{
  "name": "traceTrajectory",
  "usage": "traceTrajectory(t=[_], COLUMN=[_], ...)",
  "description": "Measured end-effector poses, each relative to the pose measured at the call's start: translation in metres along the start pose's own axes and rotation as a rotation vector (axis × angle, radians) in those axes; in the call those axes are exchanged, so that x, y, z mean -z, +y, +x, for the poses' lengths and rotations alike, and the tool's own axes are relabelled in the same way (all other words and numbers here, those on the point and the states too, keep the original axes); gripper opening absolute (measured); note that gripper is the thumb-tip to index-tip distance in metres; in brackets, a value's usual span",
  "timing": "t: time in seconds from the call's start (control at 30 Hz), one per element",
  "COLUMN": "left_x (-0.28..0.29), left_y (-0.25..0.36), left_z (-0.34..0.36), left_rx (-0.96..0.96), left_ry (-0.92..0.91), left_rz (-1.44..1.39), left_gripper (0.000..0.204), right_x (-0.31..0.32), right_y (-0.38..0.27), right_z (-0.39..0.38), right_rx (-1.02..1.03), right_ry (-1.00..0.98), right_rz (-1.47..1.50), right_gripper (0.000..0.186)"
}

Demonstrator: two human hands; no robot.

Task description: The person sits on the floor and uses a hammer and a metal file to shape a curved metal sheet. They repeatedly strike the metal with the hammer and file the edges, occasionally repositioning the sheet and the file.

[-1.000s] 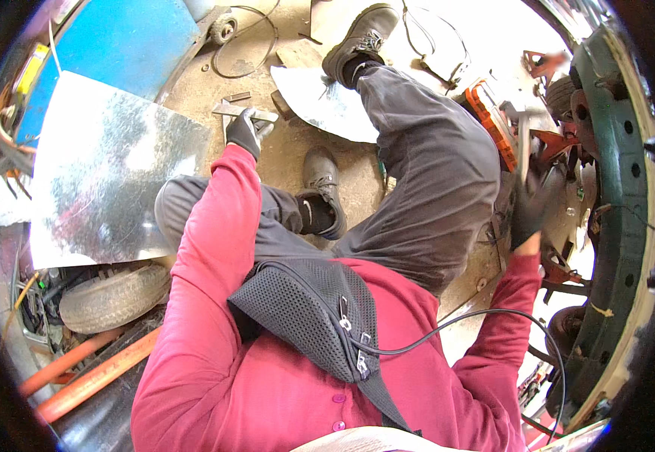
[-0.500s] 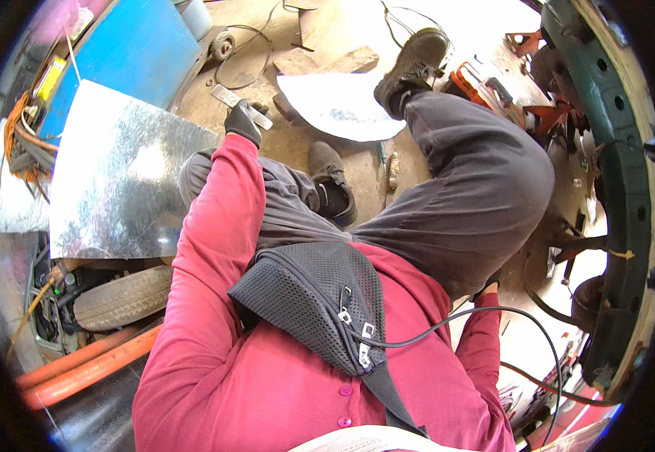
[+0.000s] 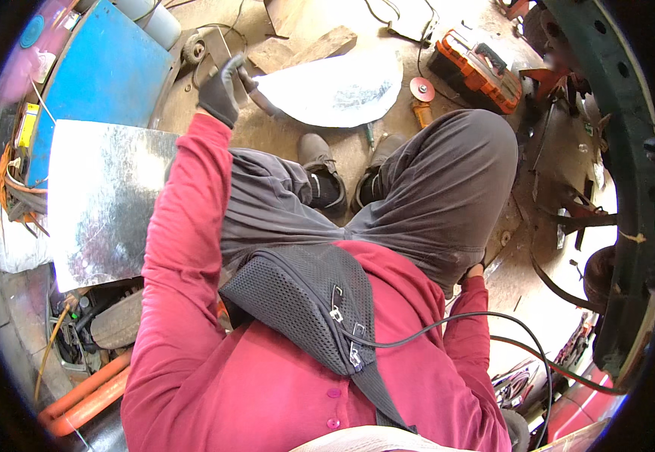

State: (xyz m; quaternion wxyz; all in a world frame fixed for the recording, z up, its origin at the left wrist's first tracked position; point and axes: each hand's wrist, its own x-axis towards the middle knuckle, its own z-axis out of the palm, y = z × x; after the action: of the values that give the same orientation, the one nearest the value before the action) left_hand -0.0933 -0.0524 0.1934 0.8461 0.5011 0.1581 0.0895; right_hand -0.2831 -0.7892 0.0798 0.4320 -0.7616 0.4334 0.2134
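small metal tool (image 3: pixel 256 94) gripped in gloved left hand (image 3: pixel 220 89); right hand hidden behind knee.

A single head-worn fisheye view looks steeply down from just above the person's red shirt (image 3: pixel 267 377), close over the black mesh bag (image 3: pixel 305 301), with the raised knees beyond the bag and the workshop floor (image 3: pixel 290 135) curving away toward the upper rim.

A dusty concrete floor (image 3: pixel 282 135) carries a curved pale metal sheet (image 3: pixel 335 89), a flat shiny metal sheet (image 3: pixel 105 200), an orange tool case (image 3: pixel 478 68), wooden blocks (image 3: pixel 305 51) and a red grinding disc (image 3: pixel 421 88).
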Motion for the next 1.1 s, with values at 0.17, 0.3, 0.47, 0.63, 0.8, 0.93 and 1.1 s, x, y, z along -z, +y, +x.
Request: traceTrajectory(t=[0.17, 0.3, 0.47, 0.63, 0.8, 0.93, 1.1], left_x=[-0.046, -0.077, -0.076, -0.054, -0.083, -0.105, -0.1], left_y=[0.088, 0.101, 0.111, 0.105, 0.103, 0.107, 0.1], left_z=[-0.018, -0.025, -0.013, 0.053, 0.088, 0.103, 0.113], left_rx=[-0.086, -0.352, -0.498, -0.214, -0.05, -0.013, -0.005], left_ry=[-0.075, -0.197, -0.264, -0.338, -0.179, -0.074, -0.078], left_rz=[0.075, 0.466, 0.846, 0.256, 0.036, -0.026, 0.004], left_gripper=[0.022, 0.027, 0.035, 0.034, 0.021, 0.019, 0.02], right_x=[-0.035, -0.041, -0.014, 0.02, -0.099, -0.28, -0.417], right_y=[-0.053, -0.111, -0.244, -0.441, -0.557, -0.472, -0.324], right_z=[0.023, 0.045, 0.084, 0.082, 0.013, 0.022, 0.046], right_rx=[0.045, 0.13, 0.418, 1.018, 1.013, 0.386, -0.377], right_ry=[-0.103, -0.128, -0.091, -0.133, -0.455, -0.615, -0.43], right_rz=[-0.016, -0.04, -0.054, -0.087, 0.007, 0.143, 0.201], right_gripper=[0.042, 0.045, 0.048, 0.052, 0.048, 0.041, 0.068])
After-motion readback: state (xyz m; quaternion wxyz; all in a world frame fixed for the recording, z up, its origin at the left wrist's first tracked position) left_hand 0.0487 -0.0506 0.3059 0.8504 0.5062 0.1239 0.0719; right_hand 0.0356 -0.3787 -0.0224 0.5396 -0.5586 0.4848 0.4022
